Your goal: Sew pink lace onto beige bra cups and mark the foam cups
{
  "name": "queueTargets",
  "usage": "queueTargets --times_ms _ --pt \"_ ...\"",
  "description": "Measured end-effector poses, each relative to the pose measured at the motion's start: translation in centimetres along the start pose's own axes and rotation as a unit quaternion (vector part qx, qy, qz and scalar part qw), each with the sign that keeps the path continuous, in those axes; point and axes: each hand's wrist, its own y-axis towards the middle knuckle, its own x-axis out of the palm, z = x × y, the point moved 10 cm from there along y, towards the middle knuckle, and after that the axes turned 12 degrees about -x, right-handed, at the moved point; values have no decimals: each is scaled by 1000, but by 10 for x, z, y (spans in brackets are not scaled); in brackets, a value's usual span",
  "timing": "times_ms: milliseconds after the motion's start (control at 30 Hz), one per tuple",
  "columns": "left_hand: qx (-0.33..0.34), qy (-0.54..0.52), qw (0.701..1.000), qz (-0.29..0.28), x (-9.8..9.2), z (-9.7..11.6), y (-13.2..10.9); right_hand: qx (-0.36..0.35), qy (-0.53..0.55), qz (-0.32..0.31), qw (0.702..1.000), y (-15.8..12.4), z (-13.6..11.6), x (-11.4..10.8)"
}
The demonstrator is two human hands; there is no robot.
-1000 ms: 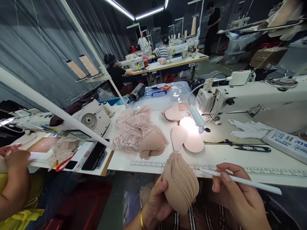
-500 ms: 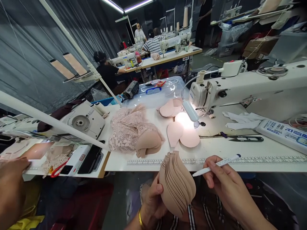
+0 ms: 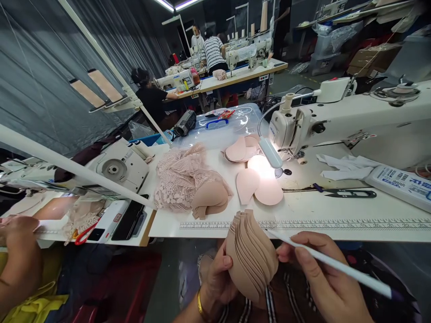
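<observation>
Stacked beige bra cups [image 3: 252, 258] sit at 6 o'clock in the head view, below the near edge of the white sewing table [image 3: 336, 211], held edge-up and fanned. The left hand [image 3: 217, 280] is closed around the stack from its 9 o'clock side, thumb pressed on the outermost cup; a gold bangle [image 3: 200, 306] circles that wrist. The right hand [image 3: 323, 280], at 5 o'clock, pinches a white pen [image 3: 332, 264] between thumb and fingers; the pen tip touches the upper right edge of the stack, and the barrel runs out toward 4 o'clock.

On the table, at 12 o'clock from the stack, two loose pink cup pads [image 3: 259, 188] lie overlapping under the lamp glare. A heap of pink lace [image 3: 183, 177] with a folded beige cup [image 3: 210, 199] against it lies at 11 o'clock. A printed ruler [image 3: 336, 224] runs along the table's near edge. Thread snips [image 3: 350, 193] lie at 2 o'clock, just in front of the white sewing machine [image 3: 353, 121]. At 9 o'clock, another person's hand [image 3: 16, 226] rests at the neighbouring table.
</observation>
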Motion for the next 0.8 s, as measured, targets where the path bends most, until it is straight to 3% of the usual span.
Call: queueTargets --times_ms 100,200,467,800 --pt "-8 4 1000 3 0 -3 1 -76 -88 -14 993 -8 -11 8" --pt "-17 5 1000 10 -4 -8 1 -102 -114 -8 988 -11 -15 12" --pt "-20 -1 1000 10 -1 -8 2 -70 -99 37 992 -12 -17 9" --pt "-44 -12 999 8 -5 -13 4 -124 -104 -19 987 -3 -27 12"
